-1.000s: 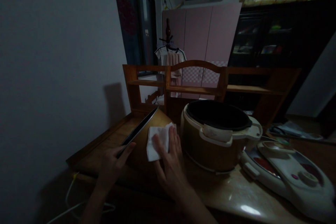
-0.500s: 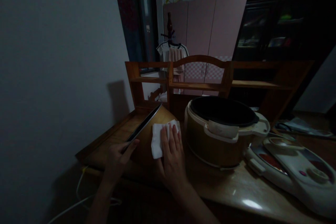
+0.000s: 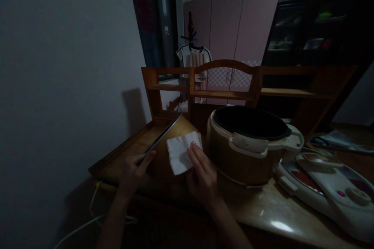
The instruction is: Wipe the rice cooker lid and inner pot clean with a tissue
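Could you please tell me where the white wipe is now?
In the head view, the white wipe is below centre, under the right hand's fingers, against the tilted pot's side, left of the cooker.

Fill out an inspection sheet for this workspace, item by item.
Surface: glossy brown wooden desk, shiniest toward the front right.
Job's things: gold-brown pot with a dark rim, tilted; square white wipe, cloth or paper unclear, against its side.
Clutter: round gold-and-cream cooker body, black inside, right of the pot; cream cooker lid with reddish panels, farther right.
Grips: left grip holds the pot's rim; right grip rests on the wipe.
Cables: thin white cable, below the desk at lower left.
Surroundings: plain white wall at left; brown wooden shelf unit behind; pink wardrobe beyond; dim light.
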`<state>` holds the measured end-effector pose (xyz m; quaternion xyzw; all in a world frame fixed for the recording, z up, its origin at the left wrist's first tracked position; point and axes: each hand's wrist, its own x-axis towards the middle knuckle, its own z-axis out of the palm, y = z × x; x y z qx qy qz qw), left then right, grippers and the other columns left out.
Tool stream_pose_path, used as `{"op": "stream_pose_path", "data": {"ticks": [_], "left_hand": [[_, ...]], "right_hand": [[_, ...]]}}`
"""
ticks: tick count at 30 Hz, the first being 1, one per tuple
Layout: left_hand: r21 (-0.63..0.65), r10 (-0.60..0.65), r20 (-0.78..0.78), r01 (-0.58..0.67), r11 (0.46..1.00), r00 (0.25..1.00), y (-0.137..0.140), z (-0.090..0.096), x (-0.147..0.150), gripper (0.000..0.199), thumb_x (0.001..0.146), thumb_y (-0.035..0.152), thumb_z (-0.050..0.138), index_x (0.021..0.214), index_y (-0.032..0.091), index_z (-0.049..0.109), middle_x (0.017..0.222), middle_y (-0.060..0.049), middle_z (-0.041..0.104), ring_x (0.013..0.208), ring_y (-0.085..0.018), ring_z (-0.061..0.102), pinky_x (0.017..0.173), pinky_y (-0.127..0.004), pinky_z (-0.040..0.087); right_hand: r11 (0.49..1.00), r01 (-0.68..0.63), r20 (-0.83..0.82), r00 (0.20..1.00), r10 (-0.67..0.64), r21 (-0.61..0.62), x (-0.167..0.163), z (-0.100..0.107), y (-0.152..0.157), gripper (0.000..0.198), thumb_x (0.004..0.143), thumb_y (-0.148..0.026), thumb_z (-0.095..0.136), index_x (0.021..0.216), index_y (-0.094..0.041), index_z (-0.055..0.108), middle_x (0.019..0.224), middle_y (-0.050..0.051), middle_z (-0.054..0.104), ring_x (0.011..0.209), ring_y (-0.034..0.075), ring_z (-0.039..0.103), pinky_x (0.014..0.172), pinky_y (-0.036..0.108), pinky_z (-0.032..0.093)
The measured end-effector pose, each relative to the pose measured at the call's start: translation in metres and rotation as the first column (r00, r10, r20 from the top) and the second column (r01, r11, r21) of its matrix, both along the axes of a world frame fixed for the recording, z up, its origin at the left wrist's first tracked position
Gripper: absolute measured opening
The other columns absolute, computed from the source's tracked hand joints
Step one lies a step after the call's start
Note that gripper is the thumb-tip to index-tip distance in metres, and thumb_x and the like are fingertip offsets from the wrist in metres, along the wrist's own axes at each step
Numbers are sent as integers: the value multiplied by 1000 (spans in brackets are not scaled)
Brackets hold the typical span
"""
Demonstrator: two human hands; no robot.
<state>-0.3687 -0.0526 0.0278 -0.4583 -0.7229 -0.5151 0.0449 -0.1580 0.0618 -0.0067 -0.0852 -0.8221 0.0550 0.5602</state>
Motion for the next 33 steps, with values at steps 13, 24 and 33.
{"op": "stream_pose_path", "data": {"ticks": [13, 24, 33], "left_hand": [[-16, -58, -40, 57, 998, 998, 4, 2, 3, 52, 86, 49, 56, 50, 21, 30, 54, 4, 24, 51, -10, 29, 52, -28, 23], [-3, -53, -10, 53, 999, 999, 1, 3, 5, 52, 86, 49, 57, 51, 21, 30, 54, 4, 24, 50, -10, 29, 51, -28, 22], [1, -15, -33, 15, 1000, 999, 1, 3, 3, 51, 86, 49, 56, 50, 21, 32, 53, 3, 29, 51, -10, 32, 52, -28, 25]], "right_hand": [[997, 75, 14, 997, -76, 11, -4, -2, 3, 75, 86, 5, 26, 155, -26, 29, 159, 6, 34, 145, 23, 35, 115, 47, 42], [996, 39, 51, 998, -35, -74, -13, -9, -2, 69, 92, 1, 22, 157, -21, 21, 160, 7, 30, 150, 25, 23, 119, 53, 33], [972, 8, 23, 1000, -3, -233, -17, -1, -5, 63, 99, -5, 23, 156, -31, 23, 164, 2, 21, 150, 23, 20, 119, 54, 31]]}}
